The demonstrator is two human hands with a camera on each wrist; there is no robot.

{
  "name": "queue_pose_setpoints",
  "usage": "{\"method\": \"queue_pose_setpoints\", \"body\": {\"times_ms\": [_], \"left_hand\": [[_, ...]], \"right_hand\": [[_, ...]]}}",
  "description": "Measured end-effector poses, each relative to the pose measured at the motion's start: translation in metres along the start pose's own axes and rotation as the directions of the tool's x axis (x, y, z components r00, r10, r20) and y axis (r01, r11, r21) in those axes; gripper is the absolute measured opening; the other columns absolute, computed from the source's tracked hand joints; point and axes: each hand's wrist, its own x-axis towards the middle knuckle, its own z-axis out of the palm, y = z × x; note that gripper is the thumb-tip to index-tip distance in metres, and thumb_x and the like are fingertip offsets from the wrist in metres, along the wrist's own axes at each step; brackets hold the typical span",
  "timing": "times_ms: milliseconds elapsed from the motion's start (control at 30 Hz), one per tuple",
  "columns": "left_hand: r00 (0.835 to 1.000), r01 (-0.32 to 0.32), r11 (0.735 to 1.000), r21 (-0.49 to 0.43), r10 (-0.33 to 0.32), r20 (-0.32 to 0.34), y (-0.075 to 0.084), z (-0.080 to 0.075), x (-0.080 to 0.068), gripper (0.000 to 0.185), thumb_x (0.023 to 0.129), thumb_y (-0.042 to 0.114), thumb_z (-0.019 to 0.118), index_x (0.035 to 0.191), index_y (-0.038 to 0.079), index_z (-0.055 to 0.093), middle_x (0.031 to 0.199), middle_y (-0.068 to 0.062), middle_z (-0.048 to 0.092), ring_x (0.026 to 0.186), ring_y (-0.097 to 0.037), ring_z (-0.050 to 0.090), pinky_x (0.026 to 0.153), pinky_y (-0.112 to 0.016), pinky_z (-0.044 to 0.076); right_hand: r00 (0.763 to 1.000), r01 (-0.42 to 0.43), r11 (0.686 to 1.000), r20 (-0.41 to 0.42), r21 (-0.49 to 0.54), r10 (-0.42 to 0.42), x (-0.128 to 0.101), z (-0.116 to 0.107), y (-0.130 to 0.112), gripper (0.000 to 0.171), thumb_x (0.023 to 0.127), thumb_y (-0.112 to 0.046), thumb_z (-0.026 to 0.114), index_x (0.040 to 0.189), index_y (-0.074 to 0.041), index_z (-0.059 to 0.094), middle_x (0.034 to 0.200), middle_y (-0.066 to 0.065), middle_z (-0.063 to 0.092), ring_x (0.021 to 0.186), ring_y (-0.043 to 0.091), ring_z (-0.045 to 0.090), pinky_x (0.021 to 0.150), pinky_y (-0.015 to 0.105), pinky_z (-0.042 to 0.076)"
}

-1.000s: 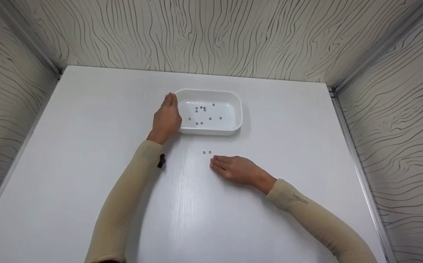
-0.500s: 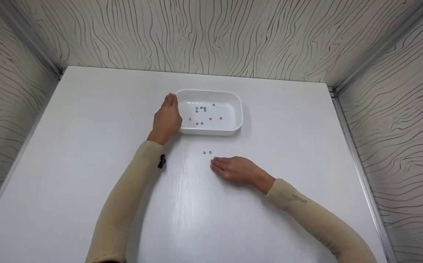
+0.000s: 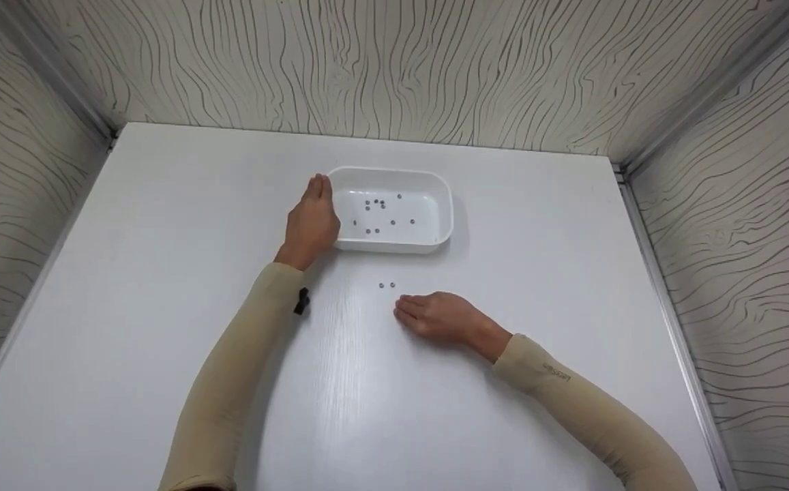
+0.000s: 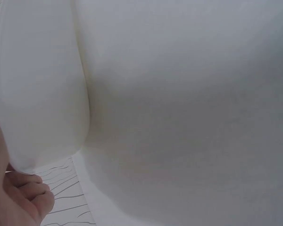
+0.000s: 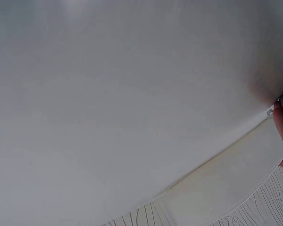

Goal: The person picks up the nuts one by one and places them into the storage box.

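Note:
A white plastic bin [image 3: 394, 246] stands toward the back of the table, with several small metal nuts [image 3: 393, 222] scattered on its floor. My left hand [image 3: 310, 221] grips the bin's left end; in the left wrist view its fingers [image 4: 34, 190] curl at the bin's corner. In front of the bin, two nuts [image 3: 381, 285] lie side by side on the table. Just nearer to me, my right hand [image 3: 440, 317] has its fingertips down at the tabletop. The right wrist view shows thumb and finger meeting on a tiny bright piece, seemingly a nut, mostly hidden; another nut [image 5: 270, 112] lies beside them.
The white table [image 3: 530, 225] reaches back to a wood-grain patterned wall [image 3: 394, 75], with similar walls at both sides. A small black clip [image 3: 301, 301] is at my left sleeve's cuff.
My right hand has shifted very slightly back and right, away from the two nuts. The left hand and the bin stay where they were.

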Motion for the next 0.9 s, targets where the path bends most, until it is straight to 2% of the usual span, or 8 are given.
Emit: {"method": "queue_pose_setpoints", "body": {"times_ms": [167, 333, 467, 600, 767, 900], "left_hand": [[1.0, 0.001, 1.0, 0.002, -0.001, 0.002, -0.001, 0.001, 0.0, 0.056, 0.112, 0.013, 0.037, 0.164, -0.004, 0.024, 0.173, -0.023, 0.026, 0.162, -0.034, 0.027, 0.132, -0.046, 0.032], [1.0, 0.0, 1.0, 0.006, 0.0, 0.004, 0.0, 0.0, -0.001, 0.056, 0.112, 0.013, 0.035, 0.164, -0.004, 0.024, 0.172, -0.023, 0.027, 0.162, -0.035, 0.027, 0.131, -0.047, 0.033], [1.0, -0.018, 1.0, 0.017, 0.018, -0.014, 0.0, -0.001, -0.001, 0.055, 0.111, 0.011, 0.037, 0.163, -0.006, 0.026, 0.17, -0.025, 0.03, 0.161, -0.036, 0.03, 0.129, -0.047, 0.036], [1.0, -0.024, 0.999, 0.024, 0.024, -0.019, 0.0, -0.001, -0.002, 0.055, 0.111, 0.011, 0.038, 0.162, -0.007, 0.027, 0.17, -0.025, 0.031, 0.161, -0.037, 0.03, 0.129, -0.046, 0.035], [1.0, -0.022, 1.0, 0.023, 0.022, -0.016, 0.001, -0.002, -0.002, 0.055, 0.111, 0.01, 0.038, 0.162, -0.007, 0.026, 0.17, -0.025, 0.031, 0.161, -0.037, 0.03, 0.13, -0.046, 0.034], [1.0, -0.019, 1.0, 0.021, 0.019, -0.016, 0.0, -0.001, -0.001, 0.055, 0.111, 0.01, 0.037, 0.163, -0.006, 0.026, 0.17, -0.025, 0.03, 0.161, -0.037, 0.029, 0.131, -0.047, 0.033]], "right_hand": [[1.0, 0.009, 1.0, 0.0, -0.01, -0.009, -0.001, -0.001, 0.0, 0.035, 0.09, -0.013, 0.081, 0.125, -0.009, 0.075, 0.122, 0.004, 0.079, 0.111, 0.013, 0.077, 0.084, 0.025, 0.065], [0.994, 0.015, 1.0, -0.104, -0.027, -0.018, -0.002, -0.003, 0.004, 0.036, 0.089, -0.013, 0.082, 0.124, -0.008, 0.076, 0.121, 0.005, 0.08, 0.112, 0.014, 0.077, 0.088, 0.025, 0.065], [0.982, 0.004, 0.999, -0.191, -0.041, -0.012, -0.003, -0.002, 0.008, 0.025, 0.099, -0.006, 0.068, 0.122, -0.007, 0.077, 0.12, 0.006, 0.08, 0.112, 0.015, 0.077, 0.09, 0.025, 0.064], [0.971, -0.018, 0.999, -0.241, -0.047, 0.006, -0.003, -0.005, 0.013, 0.029, 0.105, 0.0, 0.054, 0.121, -0.006, 0.077, 0.119, 0.008, 0.08, 0.111, 0.016, 0.078, 0.09, 0.026, 0.064], [0.951, -0.059, 0.997, -0.306, -0.058, 0.038, -0.002, -0.01, 0.021, 0.025, 0.102, 0.0, 0.06, 0.119, -0.005, 0.078, 0.116, 0.008, 0.081, 0.107, 0.016, 0.079, 0.088, 0.027, 0.065], [0.931, -0.099, 0.994, -0.358, -0.055, 0.073, -0.002, -0.012, 0.028, 0.023, 0.096, 0.0, 0.07, 0.117, -0.005, 0.079, 0.114, 0.008, 0.082, 0.105, 0.016, 0.08, 0.086, 0.027, 0.065]]}}
